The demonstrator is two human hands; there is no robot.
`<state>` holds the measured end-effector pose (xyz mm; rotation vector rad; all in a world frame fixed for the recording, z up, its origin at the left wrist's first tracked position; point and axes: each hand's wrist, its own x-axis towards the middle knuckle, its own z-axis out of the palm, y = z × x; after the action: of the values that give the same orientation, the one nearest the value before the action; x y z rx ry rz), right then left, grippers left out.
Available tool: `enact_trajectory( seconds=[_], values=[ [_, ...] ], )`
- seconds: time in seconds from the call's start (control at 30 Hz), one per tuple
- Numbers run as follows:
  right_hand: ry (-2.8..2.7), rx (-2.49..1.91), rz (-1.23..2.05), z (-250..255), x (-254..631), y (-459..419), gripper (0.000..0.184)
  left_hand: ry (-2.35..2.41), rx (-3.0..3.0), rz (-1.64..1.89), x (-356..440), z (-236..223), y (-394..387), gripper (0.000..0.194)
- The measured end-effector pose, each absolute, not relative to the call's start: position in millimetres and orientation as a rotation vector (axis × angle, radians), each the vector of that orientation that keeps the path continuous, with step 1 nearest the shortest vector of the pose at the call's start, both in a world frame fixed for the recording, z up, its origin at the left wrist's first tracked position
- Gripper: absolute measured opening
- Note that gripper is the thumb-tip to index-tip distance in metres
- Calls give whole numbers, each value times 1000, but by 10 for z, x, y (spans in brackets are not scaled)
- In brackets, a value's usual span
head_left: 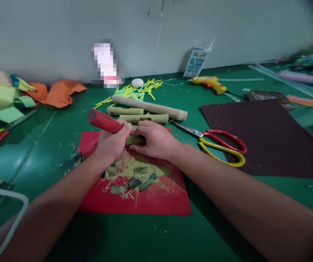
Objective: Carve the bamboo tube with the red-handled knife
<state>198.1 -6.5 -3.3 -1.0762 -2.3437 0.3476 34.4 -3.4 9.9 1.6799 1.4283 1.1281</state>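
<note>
My left hand (pixel 114 142) is closed around a tool with a thick, round red handle (pixel 104 121); its working end is hidden by my hands. My right hand (pixel 156 140) grips a short greenish bamboo piece (pixel 134 141) close beside my left fingers. Both hands are over a red sheet (pixel 134 205). Pale sawdust-like shavings (pixel 129 160) and several dark green chips (pixel 135 182) are scattered on it. Just beyond my hands lie two cut bamboo tubes, a notched one (pixel 156 118) and a shorter one (pixel 126 111), with a pale wooden stick (pixel 148 106) behind them.
Scissors (pixel 222 142) with red and yellow handles rest partly on a dark board (pixel 271 142) at right. Farther back are a yellow glue gun (pixel 209 84), a carton (pixel 197 62) and yellow-green strips (pixel 152 87). Crumpled orange paper (pixel 63 92) and folded papers (pixel 2 94) lie left.
</note>
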Motion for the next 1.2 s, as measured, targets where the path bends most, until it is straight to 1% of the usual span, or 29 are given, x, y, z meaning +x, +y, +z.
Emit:
enact_trajectory(
  seconds=[0.4,0.6,0.73,0.87,1.0,1.2],
  values=[
    [-2345,-1050,320,-46,1984,-60,21,1462,1730,1042,304,93,-38,28],
    [-2311,-1053,467,-47,1993,-13,22,1434,1876,970,279,90,-33,30],
    [-2276,-1131,533,-45,1977,8,25,1383,1810,1029,266,48,-48,29],
    [-2272,-1176,514,-29,1965,-9,27,1306,1718,1077,255,12,-73,29],
    [-2284,-1136,474,-14,1977,-36,26,1349,1635,1166,278,20,-57,30],
    [-2308,-1089,445,-27,1987,-38,25,1405,1736,1072,296,40,-16,30]
  ],
)
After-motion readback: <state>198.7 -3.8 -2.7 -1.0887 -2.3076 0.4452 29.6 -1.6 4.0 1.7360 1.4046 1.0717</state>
